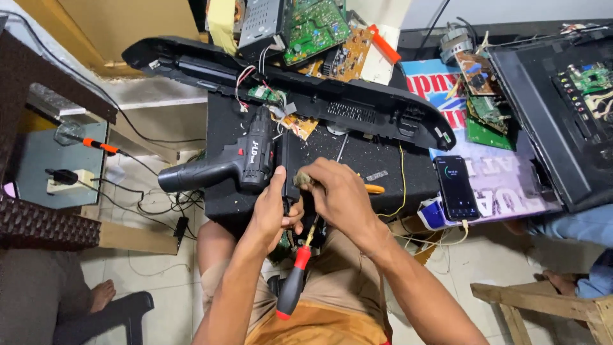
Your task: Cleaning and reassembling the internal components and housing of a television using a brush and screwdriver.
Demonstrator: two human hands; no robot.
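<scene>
Your left hand (271,214) grips the near edge of a black speaker box (357,163), thumb up, fingers curled over something hidden between your hands. Your right hand (338,195) pinches a small dusty part (302,180) just above that edge; a screwdriver with a red and black handle (294,287) hangs shaft-up beneath it, and whether the hand carries it you cannot tell.

The box lies flat over your knees. A black cordless drill (220,169) rests on its left half, close to your left thumb. A long black casing (287,86) sits across the far side, wires and small boards spilling out, so opening looks well advanced. Loose circuit boards (319,29) are piled behind; nothing looks refitted. A phone (456,187) lies lit to the right.
</scene>
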